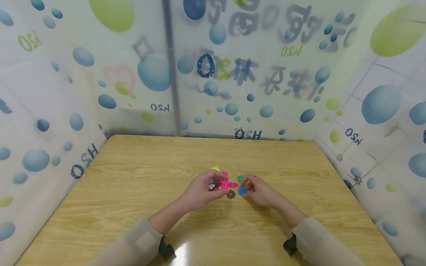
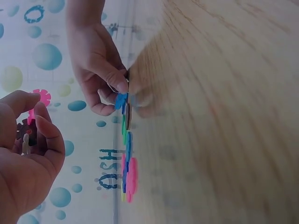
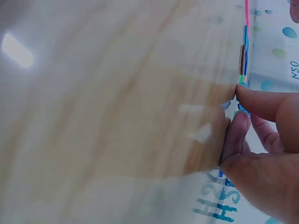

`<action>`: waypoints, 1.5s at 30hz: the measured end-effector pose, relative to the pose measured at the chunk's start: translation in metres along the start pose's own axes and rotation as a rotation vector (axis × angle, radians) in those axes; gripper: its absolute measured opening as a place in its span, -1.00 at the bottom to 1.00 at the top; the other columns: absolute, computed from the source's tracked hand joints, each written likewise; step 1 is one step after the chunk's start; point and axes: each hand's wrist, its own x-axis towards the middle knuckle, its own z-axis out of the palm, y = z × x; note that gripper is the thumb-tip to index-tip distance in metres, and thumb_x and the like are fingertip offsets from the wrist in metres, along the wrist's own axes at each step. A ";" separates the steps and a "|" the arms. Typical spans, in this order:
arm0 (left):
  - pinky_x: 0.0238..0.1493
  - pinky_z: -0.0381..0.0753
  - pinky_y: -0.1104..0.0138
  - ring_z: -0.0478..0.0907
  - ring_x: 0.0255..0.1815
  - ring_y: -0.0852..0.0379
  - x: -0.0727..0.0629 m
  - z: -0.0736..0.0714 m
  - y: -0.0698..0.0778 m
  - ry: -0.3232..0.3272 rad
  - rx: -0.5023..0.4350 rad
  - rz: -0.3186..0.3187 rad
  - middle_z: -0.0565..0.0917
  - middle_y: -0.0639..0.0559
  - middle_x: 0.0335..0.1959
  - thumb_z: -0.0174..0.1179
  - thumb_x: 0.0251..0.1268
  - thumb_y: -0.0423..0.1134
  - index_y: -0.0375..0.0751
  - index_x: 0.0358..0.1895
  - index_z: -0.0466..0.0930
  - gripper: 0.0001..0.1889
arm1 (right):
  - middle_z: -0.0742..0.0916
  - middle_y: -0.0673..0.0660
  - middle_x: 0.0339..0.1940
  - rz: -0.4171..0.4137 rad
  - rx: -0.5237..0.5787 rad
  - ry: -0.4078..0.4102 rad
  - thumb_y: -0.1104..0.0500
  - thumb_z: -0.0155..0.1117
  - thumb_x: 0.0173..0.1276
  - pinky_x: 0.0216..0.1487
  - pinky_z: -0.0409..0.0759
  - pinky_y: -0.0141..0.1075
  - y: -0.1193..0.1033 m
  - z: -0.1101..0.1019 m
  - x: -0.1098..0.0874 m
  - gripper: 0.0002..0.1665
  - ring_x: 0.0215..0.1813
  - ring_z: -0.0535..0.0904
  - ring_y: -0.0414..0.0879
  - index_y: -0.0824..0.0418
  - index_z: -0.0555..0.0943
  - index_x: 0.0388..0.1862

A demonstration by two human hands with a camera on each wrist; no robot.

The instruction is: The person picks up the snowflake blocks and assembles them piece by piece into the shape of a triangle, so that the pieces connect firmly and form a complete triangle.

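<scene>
Across the back and both sides, a bubble-printed curtain (image 1: pixel 193 105) is hung; below it, a wooden table (image 1: pixel 149 157). Above the table, by the left hand (image 1: pixel 199 191), a pink disc (image 1: pixel 225 184) is gripped with thumb and fingers curled in, a grey disc (image 1: pixel 211 184) within the same grasp. At table level, by the right hand (image 1: pixel 261 192), a blue disc (image 1: pixel 242 190) is pinched. Between the hands, a brown disc (image 1: pixel 231 194) and green disc (image 1: pixel 240 178) are laid out.
</scene>
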 end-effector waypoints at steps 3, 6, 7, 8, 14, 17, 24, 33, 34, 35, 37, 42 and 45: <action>0.01 0.74 0.44 0.71 0.09 0.12 0.000 0.000 -0.001 0.002 0.002 -0.010 0.77 -0.07 0.17 0.48 0.48 -0.18 -0.17 0.27 0.68 -0.61 | 0.68 0.13 -0.04 0.007 0.011 0.009 0.25 0.44 0.54 -0.04 0.56 -0.21 0.003 -0.003 -0.003 -0.74 -0.08 0.57 -0.03 0.09 0.60 0.10; 0.04 0.75 0.43 0.71 0.12 0.10 -0.001 -0.001 -0.001 0.001 0.000 -0.016 0.77 -0.06 0.18 0.48 0.48 -0.18 -0.21 0.29 0.67 -0.58 | 0.71 0.10 -0.05 -0.006 0.023 0.020 0.22 0.41 0.57 -0.03 0.58 -0.24 0.006 -0.005 -0.007 -0.81 -0.06 0.59 -0.06 0.12 0.62 0.07; 0.04 0.75 0.42 0.71 0.12 0.10 -0.001 -0.001 -0.001 0.000 -0.001 -0.016 0.77 -0.07 0.18 0.48 0.48 -0.18 -0.23 0.29 0.67 -0.58 | 0.73 0.09 -0.06 -0.013 0.035 0.023 0.22 0.40 0.57 -0.04 0.59 -0.26 0.006 -0.006 -0.008 -0.81 -0.06 0.60 -0.06 0.14 0.63 0.07; 0.04 0.76 0.42 0.71 0.13 0.10 -0.001 -0.001 0.000 -0.001 -0.002 -0.017 0.77 -0.07 0.17 0.48 0.48 -0.19 -0.24 0.30 0.67 -0.57 | 0.73 0.09 -0.07 -0.020 0.047 0.028 0.21 0.40 0.58 -0.05 0.59 -0.29 0.007 -0.007 -0.010 -0.81 -0.07 0.61 -0.07 0.16 0.64 0.08; 0.04 0.75 0.42 0.70 0.10 0.11 -0.001 -0.002 -0.001 -0.005 0.016 -0.008 0.77 -0.06 0.17 0.49 0.46 -0.22 -0.21 0.27 0.68 -0.60 | 0.76 0.14 -0.07 -0.028 0.209 0.058 0.17 0.39 0.60 -0.10 0.72 -0.33 0.003 -0.007 -0.019 -0.74 -0.09 0.67 -0.05 0.27 0.67 0.14; 0.02 0.75 0.43 0.71 0.08 0.12 -0.001 -0.002 -0.001 -0.008 0.011 -0.002 0.78 -0.07 0.16 0.49 0.46 -0.24 -0.19 0.26 0.68 -0.61 | 0.78 0.16 -0.06 -0.036 0.338 0.067 0.13 0.37 0.64 0.03 0.82 -0.24 -0.003 -0.007 -0.023 -0.70 -0.04 0.75 0.00 0.31 0.66 0.16; -0.01 0.76 0.43 0.73 0.07 0.12 -0.002 -0.002 0.000 -0.006 -0.011 0.010 0.78 -0.13 0.17 0.47 0.46 -0.28 -0.25 0.25 0.67 -0.62 | 0.81 0.31 -0.05 -0.074 0.547 0.049 0.10 0.35 0.66 0.06 0.85 -0.17 -0.020 -0.009 -0.033 -0.60 -0.08 0.83 -0.05 0.41 0.59 0.20; 0.04 0.76 0.42 0.71 0.09 0.10 -0.003 -0.005 -0.001 -0.006 -0.010 0.004 0.78 -0.12 0.19 0.47 0.46 -0.28 -0.29 0.26 0.67 -0.61 | 0.85 0.16 -0.15 -0.038 0.597 0.051 0.10 0.36 0.65 -0.01 0.86 -0.19 -0.032 -0.010 -0.041 -0.62 -0.17 0.85 -0.10 0.40 0.58 0.16; 0.03 0.76 0.42 0.71 0.08 0.10 -0.003 -0.005 -0.001 -0.008 -0.008 0.005 0.78 -0.12 0.18 0.48 0.45 -0.29 -0.28 0.25 0.67 -0.61 | 0.85 0.17 -0.15 -0.037 0.599 0.049 0.11 0.36 0.65 -0.01 0.86 -0.19 -0.033 -0.010 -0.041 -0.63 -0.17 0.85 -0.09 0.40 0.58 0.15; 0.02 0.76 0.42 0.71 0.07 0.11 -0.003 -0.005 -0.001 -0.009 -0.005 0.006 0.78 -0.12 0.16 0.48 0.45 -0.29 -0.26 0.25 0.67 -0.62 | 0.84 0.18 -0.15 -0.037 0.599 0.046 0.11 0.36 0.65 -0.02 0.86 -0.20 -0.034 -0.010 -0.041 -0.63 -0.17 0.85 -0.09 0.39 0.58 0.15; -0.01 0.76 0.42 0.71 0.04 0.13 -0.003 -0.005 -0.001 -0.014 -0.002 0.006 0.78 -0.10 0.13 0.48 0.44 -0.30 -0.23 0.24 0.67 -0.63 | 0.84 0.20 -0.14 -0.040 0.596 0.038 0.10 0.35 0.66 -0.02 0.86 -0.20 -0.034 -0.010 -0.041 -0.64 -0.17 0.85 -0.09 0.39 0.58 0.14; -0.06 0.75 0.42 0.70 -0.02 0.14 -0.003 -0.004 -0.001 -0.023 0.003 0.002 0.76 -0.10 0.04 0.48 0.44 -0.31 -0.21 0.23 0.67 -0.63 | 0.85 0.18 -0.17 -0.044 0.598 0.018 0.11 0.36 0.65 -0.03 0.86 -0.19 -0.036 -0.008 -0.040 -0.65 -0.17 0.86 -0.09 0.38 0.58 0.12; -0.08 0.75 0.42 0.69 -0.04 0.13 -0.004 -0.003 -0.002 -0.025 0.002 -0.010 0.75 -0.10 0.03 0.47 0.43 -0.32 -0.24 0.23 0.66 -0.63 | 0.85 0.18 -0.18 -0.040 0.605 0.007 0.13 0.36 0.65 -0.04 0.86 -0.20 -0.035 -0.006 -0.040 -0.67 -0.18 0.86 -0.10 0.39 0.58 0.09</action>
